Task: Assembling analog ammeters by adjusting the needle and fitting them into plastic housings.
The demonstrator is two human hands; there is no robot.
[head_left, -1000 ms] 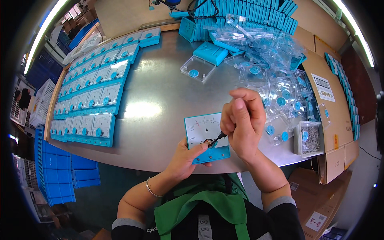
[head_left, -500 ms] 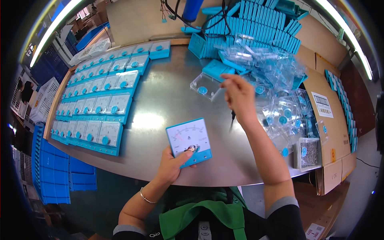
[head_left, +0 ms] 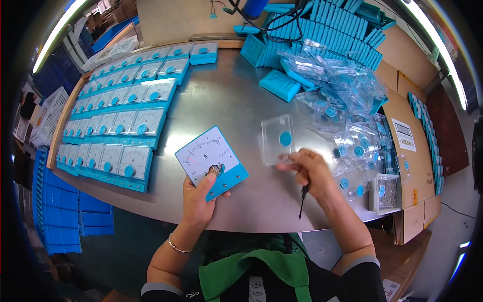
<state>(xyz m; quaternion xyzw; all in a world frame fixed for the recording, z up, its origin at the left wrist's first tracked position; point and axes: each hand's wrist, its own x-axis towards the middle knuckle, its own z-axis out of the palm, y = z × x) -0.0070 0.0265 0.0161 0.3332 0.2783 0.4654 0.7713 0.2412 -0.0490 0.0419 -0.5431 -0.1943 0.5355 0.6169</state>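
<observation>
My left hand (head_left: 198, 204) is closed on the lower edge of an analog dial meter (head_left: 209, 153) with a white scale and blue base. Its thumb presses over the round metal part below the scale, and no clear cover sits on this meter. To the right, my right hand (head_left: 316, 177) pinches a corner of a clear plastic cover (head_left: 274, 131) with a round blue cap, held above the table and apart from the meter. A thin dark screwdriver (head_left: 302, 201) points down from under the same hand's curled fingers; its handle is mostly hidden.
Rows of covered meters (head_left: 115, 123) fill the left side of the metal table (head_left: 221, 95). Blue bases (head_left: 342, 30) are stacked at the back right, before heaped clear covers (head_left: 347, 83). A small tray of screws (head_left: 386, 194) stands by the cardboard (head_left: 420, 166) at right.
My right hand has come back toward me, bringing a clear cover up off the table. My left hand has moved left and tilted the meter, still holding it.
</observation>
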